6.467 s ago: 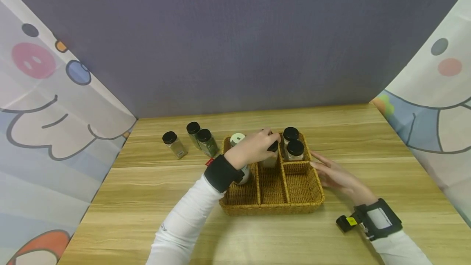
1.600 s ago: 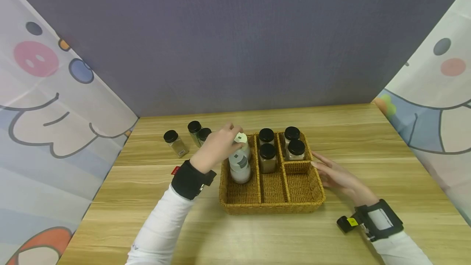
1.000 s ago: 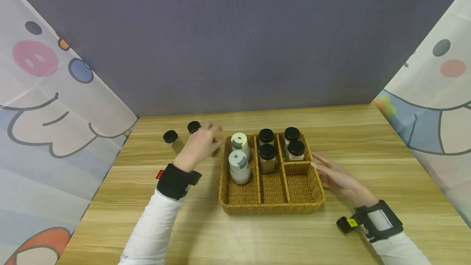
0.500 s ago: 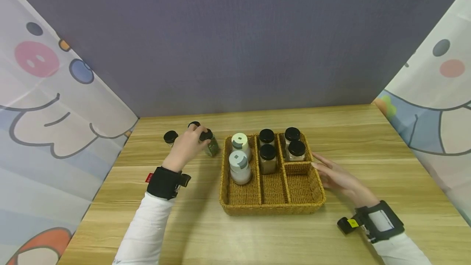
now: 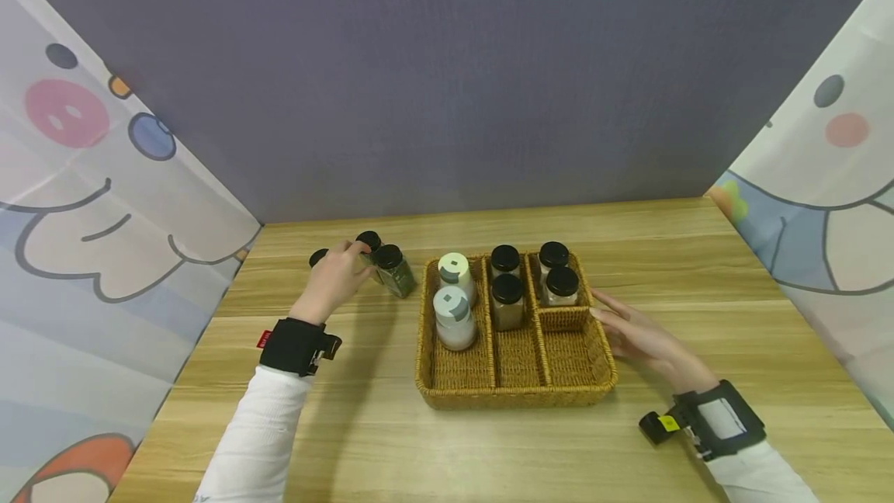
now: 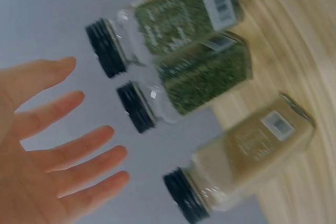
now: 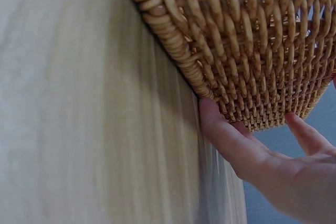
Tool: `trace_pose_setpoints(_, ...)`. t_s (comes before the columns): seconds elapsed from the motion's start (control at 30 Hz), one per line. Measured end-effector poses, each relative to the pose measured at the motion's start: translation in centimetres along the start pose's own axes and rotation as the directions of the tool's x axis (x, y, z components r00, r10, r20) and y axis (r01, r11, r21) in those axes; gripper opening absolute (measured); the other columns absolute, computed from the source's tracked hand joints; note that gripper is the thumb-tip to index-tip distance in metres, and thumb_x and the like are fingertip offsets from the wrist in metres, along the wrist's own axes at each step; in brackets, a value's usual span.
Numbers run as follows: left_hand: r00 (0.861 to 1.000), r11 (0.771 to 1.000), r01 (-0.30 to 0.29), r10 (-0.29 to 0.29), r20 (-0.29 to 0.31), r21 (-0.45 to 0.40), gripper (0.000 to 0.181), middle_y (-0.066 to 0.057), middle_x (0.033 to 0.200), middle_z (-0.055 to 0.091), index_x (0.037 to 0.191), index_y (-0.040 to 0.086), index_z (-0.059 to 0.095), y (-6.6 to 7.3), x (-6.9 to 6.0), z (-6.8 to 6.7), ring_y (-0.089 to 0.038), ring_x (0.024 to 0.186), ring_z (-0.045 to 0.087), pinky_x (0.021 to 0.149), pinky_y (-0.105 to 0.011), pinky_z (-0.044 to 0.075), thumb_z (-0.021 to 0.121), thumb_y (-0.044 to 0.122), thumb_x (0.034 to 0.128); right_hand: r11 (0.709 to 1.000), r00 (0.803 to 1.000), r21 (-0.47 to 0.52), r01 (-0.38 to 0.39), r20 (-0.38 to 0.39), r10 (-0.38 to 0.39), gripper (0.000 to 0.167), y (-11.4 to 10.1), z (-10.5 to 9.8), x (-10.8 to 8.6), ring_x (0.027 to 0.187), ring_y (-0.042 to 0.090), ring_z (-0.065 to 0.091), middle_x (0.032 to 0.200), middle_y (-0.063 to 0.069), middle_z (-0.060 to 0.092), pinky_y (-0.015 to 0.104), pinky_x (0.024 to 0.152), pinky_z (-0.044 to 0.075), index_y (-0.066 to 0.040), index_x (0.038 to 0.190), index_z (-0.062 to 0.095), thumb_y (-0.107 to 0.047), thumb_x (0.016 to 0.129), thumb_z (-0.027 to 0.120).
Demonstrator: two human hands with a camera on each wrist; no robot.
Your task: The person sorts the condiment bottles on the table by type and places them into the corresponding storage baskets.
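Note:
My left hand [image 5: 332,279] hovers over the jars at the table's back left, its fingers spread and holding nothing. In the left wrist view, two spice jars of green herb flakes [image 6: 178,22] [image 6: 207,80] stand side by side, black lids towards the fingers. Apart from them is a spice jar of tan powder [image 6: 254,156]; the hand mostly covers it in the head view. My right hand [image 5: 646,340] touches the right outer wall of a woven basket [image 5: 517,397]. Its fingers [image 7: 231,142] lie extended along the wicker, one at the bottom edge.
Two white-lidded bottles [image 5: 455,320] stand in the basket's left compartment. Two black-lidded jars [image 5: 507,309] occupy the middle one, and two more jars [image 5: 561,289] the back right one. A grey-blue wall [image 5: 447,84] closes off the table's [image 5: 433,456] back.
Earlier my left hand held a black-lidded jar in the middle compartment; that jar now stands there, released. The hand has since moved left, out of the basket, past the herb jars. My right hand stayed put.

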State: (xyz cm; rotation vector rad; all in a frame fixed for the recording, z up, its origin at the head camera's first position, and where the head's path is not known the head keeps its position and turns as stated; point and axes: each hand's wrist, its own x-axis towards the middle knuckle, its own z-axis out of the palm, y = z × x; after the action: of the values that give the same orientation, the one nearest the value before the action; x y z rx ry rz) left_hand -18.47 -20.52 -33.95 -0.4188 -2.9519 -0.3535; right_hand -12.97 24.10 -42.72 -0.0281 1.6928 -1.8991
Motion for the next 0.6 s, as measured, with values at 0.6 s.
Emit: trace_pose_setpoints(0.6, 0.999, 1.000, 0.015, -0.015, -0.036, 0.016, 0.035, -0.027, 0.105, 0.049, 0.111, -0.004, 0.054, -3.3, 0.6, 0.8, -0.038, 0.083, 0.052, 0.068, -0.048, 0.046, 0.062, 0.012, 0.0811, 0.999, 1.000, -0.045, 0.014, 0.002, -0.013, 0.071, 0.2, -0.1, 0.2, 0.122, 0.043, 0.029, 0.138, 0.034, 0.012, 0.053, 0.097, 0.031, -0.012, 0.141, -0.009, -0.031, 0.094, 0.040)
